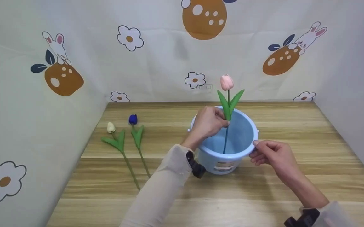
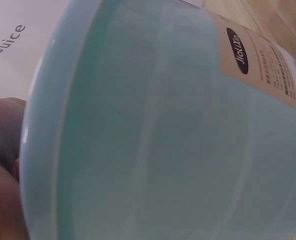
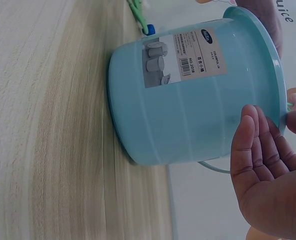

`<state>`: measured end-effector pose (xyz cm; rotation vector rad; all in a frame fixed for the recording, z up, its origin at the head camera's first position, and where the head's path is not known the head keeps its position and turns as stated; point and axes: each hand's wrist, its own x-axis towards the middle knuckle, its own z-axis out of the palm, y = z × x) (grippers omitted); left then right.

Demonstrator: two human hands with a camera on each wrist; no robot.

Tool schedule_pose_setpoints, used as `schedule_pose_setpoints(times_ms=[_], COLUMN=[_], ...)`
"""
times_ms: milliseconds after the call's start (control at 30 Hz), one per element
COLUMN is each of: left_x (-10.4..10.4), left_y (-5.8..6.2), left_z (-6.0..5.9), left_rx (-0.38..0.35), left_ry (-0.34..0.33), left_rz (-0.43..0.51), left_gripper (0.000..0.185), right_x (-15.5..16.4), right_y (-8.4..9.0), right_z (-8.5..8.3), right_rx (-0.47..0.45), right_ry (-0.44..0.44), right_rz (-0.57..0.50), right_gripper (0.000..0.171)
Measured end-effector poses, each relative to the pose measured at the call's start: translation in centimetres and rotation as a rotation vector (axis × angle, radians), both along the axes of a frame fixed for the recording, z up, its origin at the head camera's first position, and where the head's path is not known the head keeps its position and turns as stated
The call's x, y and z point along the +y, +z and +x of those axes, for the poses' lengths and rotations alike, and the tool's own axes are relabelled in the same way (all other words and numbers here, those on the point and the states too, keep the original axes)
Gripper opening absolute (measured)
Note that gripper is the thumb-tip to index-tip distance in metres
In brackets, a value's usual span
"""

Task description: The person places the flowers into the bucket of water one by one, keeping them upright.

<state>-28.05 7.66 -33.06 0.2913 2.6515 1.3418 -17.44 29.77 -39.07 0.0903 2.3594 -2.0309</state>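
One pink tulip [image 1: 227, 82] stands in the blue bucket [image 1: 247, 125], its stem pinched by the left hand [image 1: 207, 122] while the right hand [image 1: 271, 154] fingers grip the rim; the white tulip [image 1: 111, 127] and blue tulip [image 1: 133, 119] lie left of the bucket on the worktop [image 1: 295, 176], not yet in.

At left of my head view I see a white tulip [image 1: 111, 127] and a blue tulip [image 1: 133, 119] lying side by side on the wooden table [image 1: 295, 176], backed by patterned walls [image 1: 156, 56].

Bucket [image 1: 224, 157] stands mid-table [image 1: 295, 189] — one tulip [image 1: 227, 82] upright inside; two tulips [image 1: 128, 142] lie flat to its left, side by side.
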Motion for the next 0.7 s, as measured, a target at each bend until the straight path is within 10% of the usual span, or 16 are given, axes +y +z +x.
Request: schedule_pose_setpoints(times_ms=[700], left_x=[0.69], left_y=[-0.41], left_z=[-0.13], left_rx=[0.04], left_ry=[-0.049], left_rz=[-0.168], left_gripper=[0.012], right_x=[0.0], right_y=[0.06], right_z=[0.07], right_rx=[-0.014], right_ry=[0.0], right_rz=[0.014], right_gripper=[0.03])
